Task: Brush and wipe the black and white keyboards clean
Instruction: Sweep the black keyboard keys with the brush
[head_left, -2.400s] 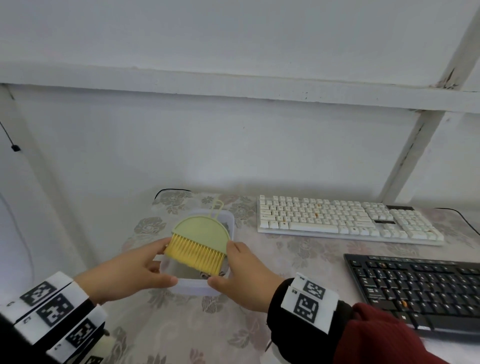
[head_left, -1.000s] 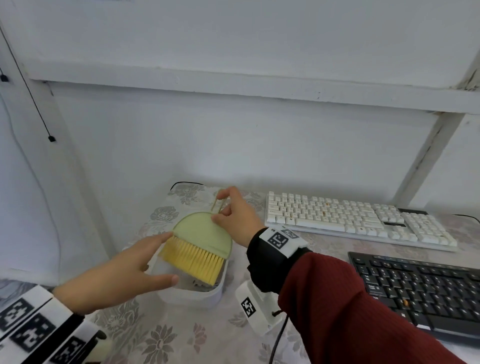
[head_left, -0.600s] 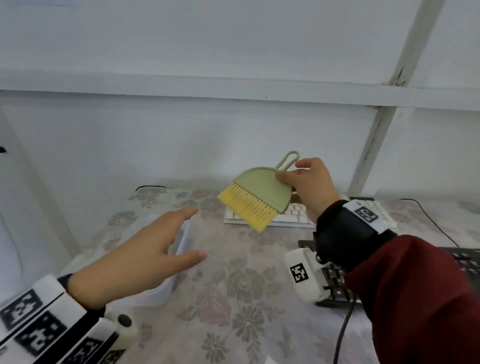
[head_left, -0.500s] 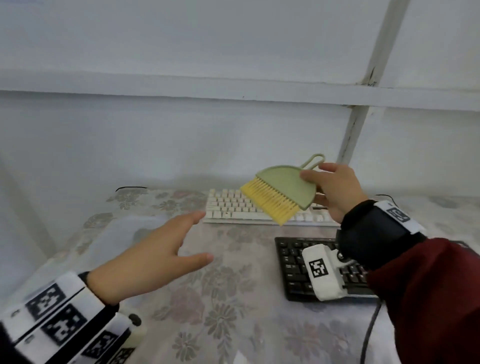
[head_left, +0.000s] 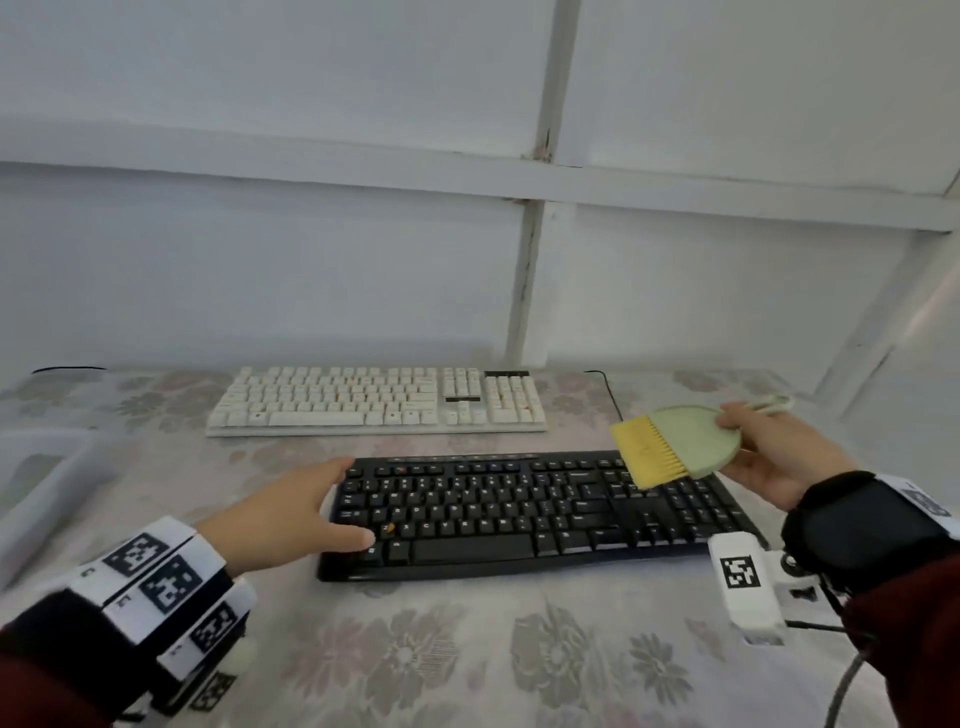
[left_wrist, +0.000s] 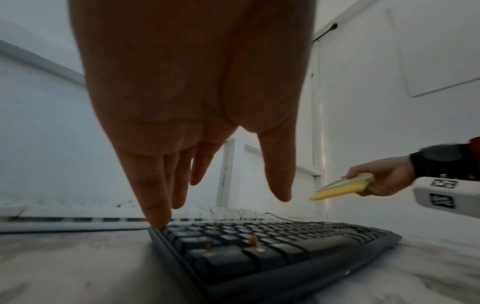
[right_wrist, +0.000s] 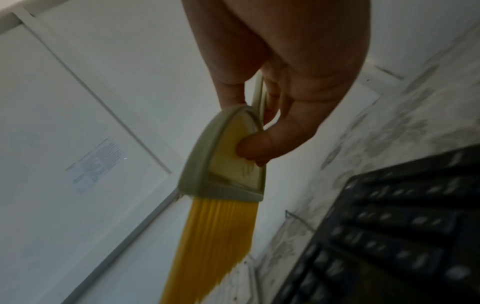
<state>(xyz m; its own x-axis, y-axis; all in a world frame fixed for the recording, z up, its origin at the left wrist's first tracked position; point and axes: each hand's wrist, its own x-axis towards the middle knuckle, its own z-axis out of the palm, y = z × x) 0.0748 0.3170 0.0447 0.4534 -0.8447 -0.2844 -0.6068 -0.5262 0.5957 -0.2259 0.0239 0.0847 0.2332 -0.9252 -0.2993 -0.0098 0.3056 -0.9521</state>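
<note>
A: How many keyboards are sitting there?

B: 2. The black keyboard (head_left: 530, 512) is lying nearer, on the floral tablecloth (head_left: 415, 660); the white keyboard (head_left: 379, 400) is lying just behind it, apart from it.

A: And crumbs?

B: I am counting 3 orange crumbs (left_wrist: 253, 240) on the black keys in the left wrist view.

A: Brushes?

B: 1 green hand brush (head_left: 675, 447) with yellow bristles, hanging above the black keyboard's right end, not touching it. The right hand (head_left: 774, 457) is gripping its body, thumb pressing the face.

A: The left hand (head_left: 280, 519)?

B: It is reaching out with straight fingers, holding nothing, 1 fingertip (left_wrist: 155, 218) touching the black keyboard's left far corner. 1 clear plastic tub (head_left: 36, 493) is sitting at the left edge.
</note>
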